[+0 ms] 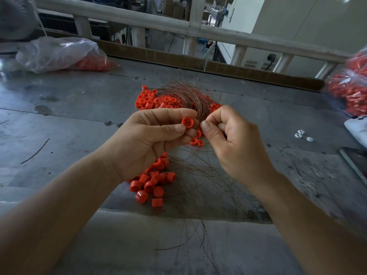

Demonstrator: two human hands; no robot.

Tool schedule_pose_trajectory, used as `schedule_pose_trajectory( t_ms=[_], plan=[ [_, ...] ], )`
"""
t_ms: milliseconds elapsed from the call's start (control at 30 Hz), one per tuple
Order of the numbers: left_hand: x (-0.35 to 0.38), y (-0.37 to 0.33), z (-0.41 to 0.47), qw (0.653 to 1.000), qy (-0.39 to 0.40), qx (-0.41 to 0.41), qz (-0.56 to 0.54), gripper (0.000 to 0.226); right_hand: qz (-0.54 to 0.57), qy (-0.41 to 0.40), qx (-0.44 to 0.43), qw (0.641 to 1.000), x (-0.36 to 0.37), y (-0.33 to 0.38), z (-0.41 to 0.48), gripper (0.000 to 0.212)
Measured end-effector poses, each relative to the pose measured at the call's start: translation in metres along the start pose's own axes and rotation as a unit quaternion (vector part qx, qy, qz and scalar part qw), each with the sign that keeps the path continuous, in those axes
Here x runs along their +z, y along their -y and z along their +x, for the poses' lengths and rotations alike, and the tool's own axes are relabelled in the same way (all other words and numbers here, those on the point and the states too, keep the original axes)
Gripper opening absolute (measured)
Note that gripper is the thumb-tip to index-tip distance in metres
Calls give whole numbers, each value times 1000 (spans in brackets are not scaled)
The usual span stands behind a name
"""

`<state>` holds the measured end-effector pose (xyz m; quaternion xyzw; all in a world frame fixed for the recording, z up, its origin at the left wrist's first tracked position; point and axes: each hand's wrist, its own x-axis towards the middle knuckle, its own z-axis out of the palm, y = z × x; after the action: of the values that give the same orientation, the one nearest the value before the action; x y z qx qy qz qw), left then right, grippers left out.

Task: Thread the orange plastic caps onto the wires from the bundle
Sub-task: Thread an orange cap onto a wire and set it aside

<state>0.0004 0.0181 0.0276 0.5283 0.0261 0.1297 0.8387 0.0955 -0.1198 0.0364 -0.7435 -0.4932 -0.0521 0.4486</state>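
Observation:
My left hand [153, 133] pinches one orange cap [187, 122] between thumb and fingers, its open side facing me. The same hand also holds the bundle of thin brown wires [190, 96], which fans up and away behind the fingers. My right hand [232, 135] is curled, thumb and forefinger pinched together right beside the cap, apparently on a wire end too fine to make out. A heap of loose orange caps [156, 99] lies beyond the hands. Nearer me lie caps on wires [151, 182], their strands [200, 187] trailing toward the table's near edge.
The grey metal table [79, 108] carries a clear plastic bag of orange caps [59, 54] at far left and another bag of orange parts [351, 88] at far right. Small white pieces [301, 135] and a dark flat device [355, 161] lie at right. A white railing [158, 24] runs behind.

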Motion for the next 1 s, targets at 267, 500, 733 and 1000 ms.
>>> schedule_pose_trajectory(
  t_ms=[267,500,733,1000],
  plan=[
    [1,1,0,1000,-20,11,7,23,51,25,19,998,0,2,-1,18],
    [0,0,0,1000,-11,3,-2,27,62,11,23,998,0,3,-1,22],
    [0,-1,0,1000,-17,-5,-4,28,69,-16,14,997,-2,5,-2,17],
    [0,-1,0,1000,-23,-8,-4,28,53,-28,0,998,-1,5,-1,15]
  ],
)
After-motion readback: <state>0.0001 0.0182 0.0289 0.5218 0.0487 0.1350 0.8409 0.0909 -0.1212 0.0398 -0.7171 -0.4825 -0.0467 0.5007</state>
